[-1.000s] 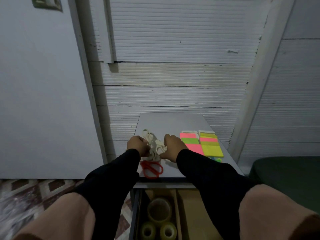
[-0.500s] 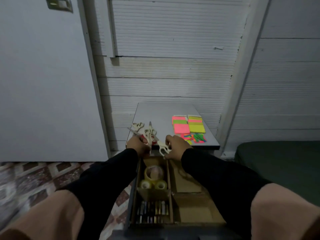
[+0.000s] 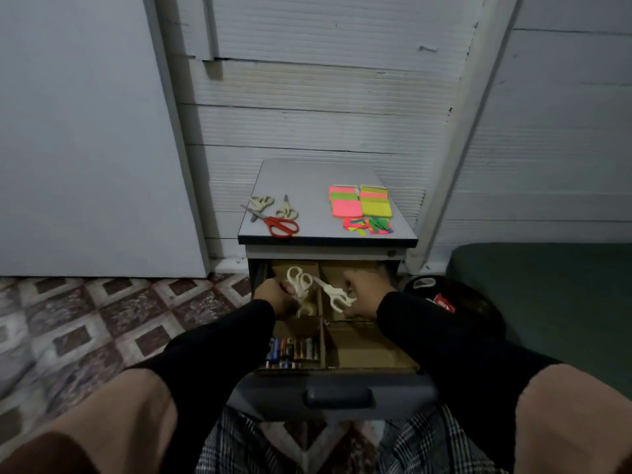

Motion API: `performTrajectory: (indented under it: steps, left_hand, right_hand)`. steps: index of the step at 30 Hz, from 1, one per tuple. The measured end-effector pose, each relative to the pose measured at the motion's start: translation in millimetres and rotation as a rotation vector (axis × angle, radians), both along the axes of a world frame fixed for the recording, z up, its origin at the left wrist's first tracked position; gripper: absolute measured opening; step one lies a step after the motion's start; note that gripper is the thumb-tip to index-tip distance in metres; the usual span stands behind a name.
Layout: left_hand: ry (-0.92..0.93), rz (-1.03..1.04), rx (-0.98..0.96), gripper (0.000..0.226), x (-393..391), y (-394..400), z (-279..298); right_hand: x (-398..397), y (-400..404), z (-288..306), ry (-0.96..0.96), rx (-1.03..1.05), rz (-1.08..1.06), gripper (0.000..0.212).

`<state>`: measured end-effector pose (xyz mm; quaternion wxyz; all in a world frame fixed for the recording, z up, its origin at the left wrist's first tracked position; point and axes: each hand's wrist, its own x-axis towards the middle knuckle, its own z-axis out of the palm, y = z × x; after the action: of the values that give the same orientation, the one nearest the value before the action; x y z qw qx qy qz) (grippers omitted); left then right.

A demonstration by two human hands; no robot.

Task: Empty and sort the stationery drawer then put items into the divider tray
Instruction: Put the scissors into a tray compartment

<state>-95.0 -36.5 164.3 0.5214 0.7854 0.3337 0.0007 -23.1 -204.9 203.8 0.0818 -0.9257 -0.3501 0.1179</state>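
Over the open drawer's cardboard divider tray (image 3: 372, 347), my left hand (image 3: 273, 297) grips a pair of cream scissors (image 3: 298, 282), handles up. My right hand (image 3: 362, 292) holds a second cream pair (image 3: 333, 295), which points left across the tray's middle wall. Batteries (image 3: 292, 350) fill the near left compartment. Part of a tape roll (image 3: 309, 309) shows behind my left hand. On the cabinet top (image 3: 318, 179) lie red-handled scissors (image 3: 278, 224), two more cream pairs (image 3: 261, 203), sticky note pads (image 3: 359, 201) and loose coloured flags (image 3: 367, 225).
The grey drawer front with its handle (image 3: 337, 396) is close to my lap. A white wall stands behind the cabinet, a dark green cushion (image 3: 547, 302) to the right, a round dark object (image 3: 455, 306) beside the drawer, and patterned floor tiles (image 3: 102, 319) to the left.
Both hands came back from the cabinet top and down over the open drawer, each carrying cream scissors. The red scissors and two cream pairs stayed on top.
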Motion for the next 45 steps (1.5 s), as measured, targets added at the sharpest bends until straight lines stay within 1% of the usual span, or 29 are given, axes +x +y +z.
performTrajectory:
  steps: [4,8,11,12,14,18,19,21,23,25,27,29,31,38,40,42,43,45]
  left_hand:
    - [0.002,0.038,-0.067,0.027,2.5,1.0,-9.5]
    - [-0.021,0.044,-0.094,0.027,5.1,1.5,-11.2]
    - [-0.043,0.041,-0.115,0.026,7.2,0.7,-13.3]
    - [-0.047,0.037,-0.126,0.026,8.4,1.0,-15.7]
    - [-0.056,0.03,-0.15,0.026,11.1,2.2,-20.0]
    - [-0.089,-0.01,-0.202,0.025,14.5,5.5,-22.4]
    - [-0.095,-0.02,-0.213,0.026,16.4,7.0,-23.2]
    - [-0.106,-0.024,-0.219,0.026,17.6,8.3,-26.4]
    - [-0.122,-0.01,-0.217,0.027,19.5,9.8,-31.6]
    - [-0.123,-0.008,-0.203,0.026,20.2,11.8,-35.7]
    - [-0.114,-0.016,-0.212,0.027,21.5,14.2,-37.4]
    - [-0.106,-0.023,-0.237,0.03,22.3,15.6,-36.8]
    - [-0.108,-0.018,-0.266,0.026,22.8,16.7,-37.0]
    - [-0.131,-0.04,-0.293,0.026,24.1,15.1,-41.8]
    - [-0.13,-0.04,-0.303,0.028,25.2,15.9,-42.1]
    - [-0.129,-0.038,-0.298,0.027,26.2,17.0,-43.6]
    - [-0.131,-0.033,-0.307,0.027,26.5,16.4,-44.1]
    - [-0.141,-0.023,-0.326,0.027,27.0,13.3,-45.0]
  right_hand:
    - [11.3,-4.0,-15.2,0.038,-0.027,-0.043,0.038]
    - [27.1,1.5,-38.5,0.089,-0.019,-0.157,0.033]
    - [34.3,10.3,-61.3,0.125,0.05,-0.245,0.046]
    - [36.1,13.8,-68.5,0.127,0.068,-0.275,0.047]
    - [41.5,22.9,-78.7,0.14,0.084,-0.314,0.045]
    - [58.1,36.1,-88.0,0.243,0.12,-0.386,0.044]
    - [61.4,38.4,-88.7,0.246,0.109,-0.398,0.039]
    - [62.7,40.3,-90.4,0.25,0.06,-0.387,0.022]
    - [65.5,44.1,-98.3,0.248,0.012,-0.377,0.041]
    - [63.0,48.6,-104.2,0.255,-0.022,-0.369,0.049]
    - [61.9,54.1,-110.1,0.26,-0.062,-0.36,0.047]
    - [62.1,56.8,-112.5,0.274,-0.084,-0.356,0.041]
    - [63.0,57.3,-112.4,0.299,-0.118,-0.354,0.036]
    - [65.9,58.4,-110.8,0.411,-0.237,-0.312,0.04]
    - [63.0,57.2,-107.1,0.439,-0.244,-0.315,0.042]
    - [61.8,56.2,-106.4,0.466,-0.183,-0.336,0.042]
    - [60.5,56.0,-104.5,0.469,-0.14,-0.339,0.04]
    - [58.4,56.4,-98.0,0.468,-0.063,-0.368,0.027]
